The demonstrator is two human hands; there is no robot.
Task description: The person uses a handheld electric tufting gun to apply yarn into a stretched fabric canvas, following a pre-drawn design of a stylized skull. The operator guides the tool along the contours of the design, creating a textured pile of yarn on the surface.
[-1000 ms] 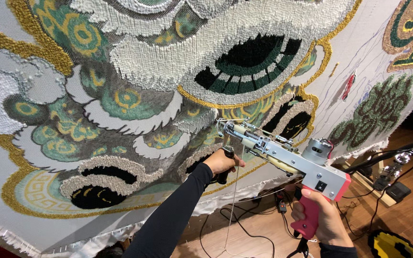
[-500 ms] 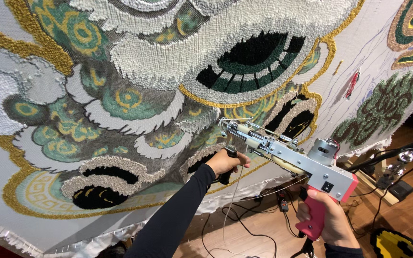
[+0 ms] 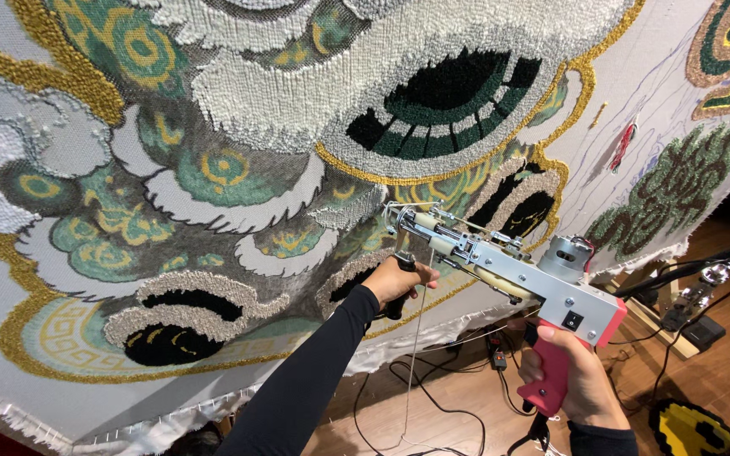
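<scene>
Against rug (image 3: 238, 177), two-handed tufting gun (image 3: 509, 270)

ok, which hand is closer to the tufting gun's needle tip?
Left. The left hand grips the black front handle just below the needle tip, near the tufted rug. The right hand holds the pink rear grip, at the tufting gun's far end.
</scene>
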